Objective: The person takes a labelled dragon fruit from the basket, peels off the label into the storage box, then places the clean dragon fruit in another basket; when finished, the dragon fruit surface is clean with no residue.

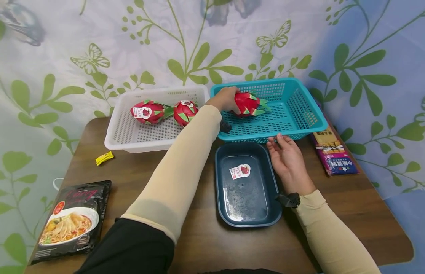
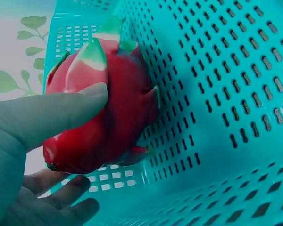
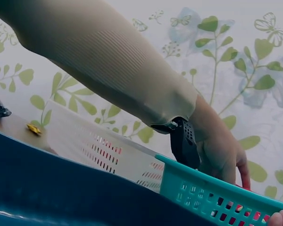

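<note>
My left hand (image 1: 224,100) reaches into the teal basket (image 1: 310,101) and holds a red dragon fruit (image 1: 246,104) with green-tipped scales. In the left wrist view the thumb lies across the dragon fruit (image 2: 118,101), while the other fingers are partly hidden behind it. Two more dragon fruits, one labelled (image 1: 148,112) and one partly behind my sleeve (image 1: 185,113), lie in the white basket (image 1: 118,133). Palm up, my right hand (image 1: 288,161) has its loosely bent fingers at the teal basket's front edge; whether they touch it I cannot tell.
Below the baskets stands a dark blue tub (image 1: 246,201) with a fruit sticker (image 1: 240,171) inside. A purple snack packet (image 1: 336,152) lies at the right, a black noodle packet (image 1: 73,220) and a small yellow wrapper (image 1: 104,158) at the left. A patterned cloth hangs behind.
</note>
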Available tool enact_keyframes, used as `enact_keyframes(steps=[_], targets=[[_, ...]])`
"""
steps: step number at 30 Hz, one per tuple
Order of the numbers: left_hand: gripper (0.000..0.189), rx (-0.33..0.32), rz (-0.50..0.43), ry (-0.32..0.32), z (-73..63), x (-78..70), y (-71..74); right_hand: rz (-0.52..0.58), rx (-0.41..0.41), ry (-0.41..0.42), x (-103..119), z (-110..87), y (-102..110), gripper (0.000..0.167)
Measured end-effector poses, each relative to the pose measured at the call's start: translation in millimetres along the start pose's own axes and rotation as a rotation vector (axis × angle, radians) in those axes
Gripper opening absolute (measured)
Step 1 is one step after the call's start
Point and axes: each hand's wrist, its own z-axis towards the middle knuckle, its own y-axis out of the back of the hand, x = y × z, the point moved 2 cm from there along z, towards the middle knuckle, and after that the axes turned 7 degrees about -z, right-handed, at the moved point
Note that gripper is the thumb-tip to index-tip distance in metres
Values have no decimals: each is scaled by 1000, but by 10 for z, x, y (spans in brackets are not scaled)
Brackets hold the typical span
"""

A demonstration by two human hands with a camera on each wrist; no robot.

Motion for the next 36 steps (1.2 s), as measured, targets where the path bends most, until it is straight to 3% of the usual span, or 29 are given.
enact_keyframes(steps=[7,14,18,23,26,30,33,36], targets=[[96,17,-1,-1,-9,14,28,16,8,6,-7,-1,1,14],[86,20,4,-47,-136,-36,85,35,2,6,-11,-4,8,11],[79,10,16,-105,-233,-78,136,42,5,1,-11,-6,4,10],[70,-66,47,-199,-434,-92,227,45,2,-4,-13,-3,-28,10],[68,-142,38,-245,-703,-69,294,29,-9,5,-14,-6,-49,11],[63,-294,-20,-311,-1240,74,351,14,-21,5,-13,-21,-68,12],[50,-442,-126,-374,-1661,283,352,21,-26,-2,-10,-30,-76,12],[31,-611,-269,-394,-2039,558,334,35,-34,-2,-2,-33,-87,12]])
